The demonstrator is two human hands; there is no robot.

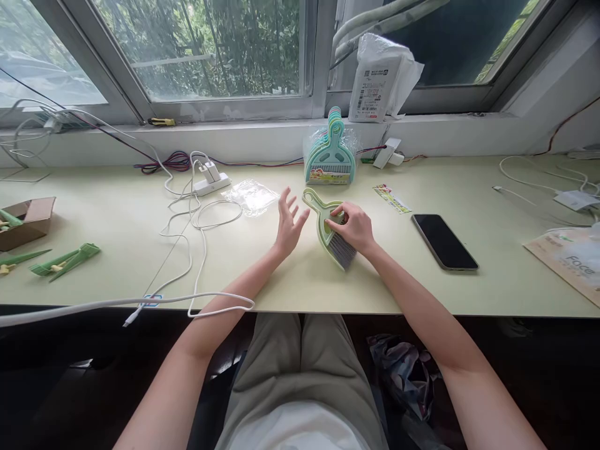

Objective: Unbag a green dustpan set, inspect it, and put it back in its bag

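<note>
A small pale green dustpan [317,209] with a grey-bristled brush [342,250] lies on the desk in front of me. My right hand [354,226] is closed over the brush and pan, pressing them together. My left hand [289,225] hovers just left of the pan's handle, fingers spread and holding nothing. Behind them a bagged stack of teal dustpan sets [329,156] leans against the window ledge. An empty clear plastic bag [250,195] lies to the left of the pan.
A black phone [444,242] lies right of my hand, a printed label [392,198] behind it. White cables [187,250] and a charger [210,177] sprawl at left. Green plastic parts [65,260] and a cardboard box [27,220] sit far left.
</note>
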